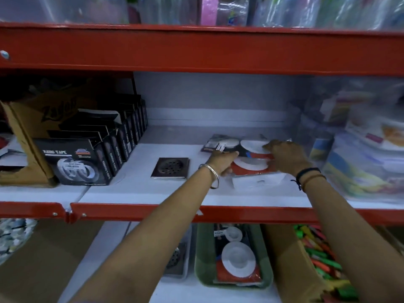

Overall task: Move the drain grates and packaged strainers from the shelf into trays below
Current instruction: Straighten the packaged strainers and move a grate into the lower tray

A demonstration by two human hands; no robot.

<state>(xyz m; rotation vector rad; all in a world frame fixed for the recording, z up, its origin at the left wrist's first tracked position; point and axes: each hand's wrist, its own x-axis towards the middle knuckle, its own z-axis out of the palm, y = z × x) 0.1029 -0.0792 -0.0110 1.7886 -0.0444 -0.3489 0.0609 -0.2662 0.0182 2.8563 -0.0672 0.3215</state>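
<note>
A square metal drain grate lies flat on the white shelf. To its right lies a small pile of packaged strainers, red and black cards with white discs. My left hand grips the pile's left edge. My right hand rests on its top right, fingers curled over the packs. On the level below, a green tray holds a packaged strainer, and a clear tray to its left holds another grate, partly hidden by my left arm.
Black nano tape boxes in a cardboard carton stand at the shelf's left. Clear plastic containers fill the right. A red shelf beam runs overhead. A cardboard box of coloured items sits at the lower right.
</note>
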